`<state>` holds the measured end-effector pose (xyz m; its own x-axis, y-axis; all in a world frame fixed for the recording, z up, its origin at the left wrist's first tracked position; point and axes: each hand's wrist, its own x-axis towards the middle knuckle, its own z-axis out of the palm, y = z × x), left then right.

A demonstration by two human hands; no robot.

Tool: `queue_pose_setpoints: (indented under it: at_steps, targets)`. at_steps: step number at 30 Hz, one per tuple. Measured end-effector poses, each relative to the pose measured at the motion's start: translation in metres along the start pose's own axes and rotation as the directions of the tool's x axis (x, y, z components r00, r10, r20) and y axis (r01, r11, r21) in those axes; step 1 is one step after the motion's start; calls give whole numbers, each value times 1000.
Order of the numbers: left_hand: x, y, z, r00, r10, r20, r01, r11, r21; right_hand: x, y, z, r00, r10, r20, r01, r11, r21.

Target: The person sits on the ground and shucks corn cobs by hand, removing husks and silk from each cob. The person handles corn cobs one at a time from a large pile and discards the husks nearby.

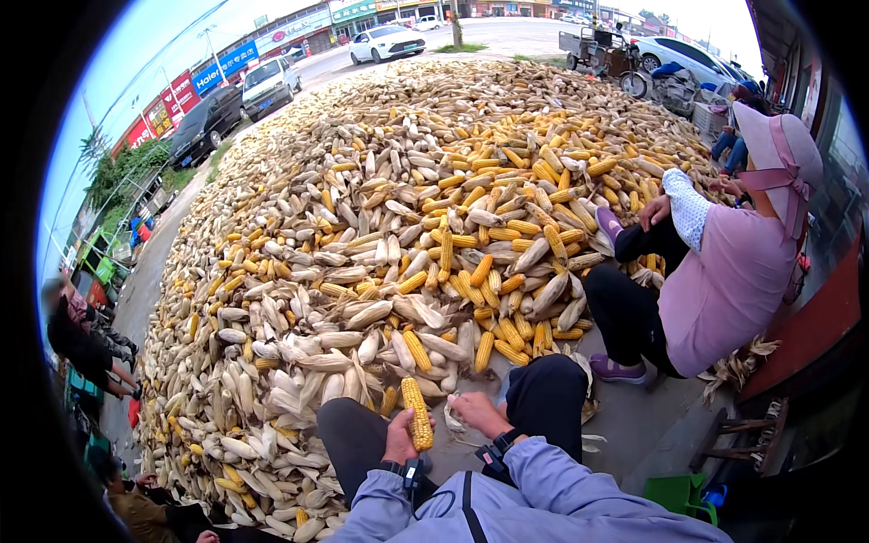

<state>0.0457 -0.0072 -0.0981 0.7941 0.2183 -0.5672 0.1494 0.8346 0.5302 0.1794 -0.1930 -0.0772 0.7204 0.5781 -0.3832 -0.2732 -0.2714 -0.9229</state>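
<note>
My left hand (400,440) grips a bare yellow corn cob (417,411), tilted upright between my knees. To its right, my right hand (479,413) has its fingers curled, with a strip of dry corn husk (453,419) hanging at the fingertips. The held cob shows bare kernels with no husk around it. Just beyond my knees spreads a large heap of corn (366,312), mostly in pale husks. Several husked cobs (475,285) lie together on it, ahead and slightly right. Both wrists carry dark straps with small devices.
At the right a person in a pink sun hat (733,285) sits beside the heap. More people sit or stand at the left edge. A green plastic stool (679,495) and a wooden stool (743,434) are at the lower right. Parked cars and a cargo tricycle (604,54) stand beyond.
</note>
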Motion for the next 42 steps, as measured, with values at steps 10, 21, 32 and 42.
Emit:
queue_pose_setpoints:
  at_steps: [10,21,32,42]
  targets:
    - [-7,16,39,988,145,55,-143,989,-47,-5,21,-12,994,-28,109,72,900,-429]
    - [2,19,71,959,235,160,-227,971,-70,-12,18,-18,950,160,267,-222,950,218]
    - [38,-19,93,974,143,174,-128,987,-98,-42,-19,-38,923,203,326,-289,926,244]
    - [38,-31,89,977,98,188,-95,995,-22,-46,-14,-38,923,205,325,-306,904,299]
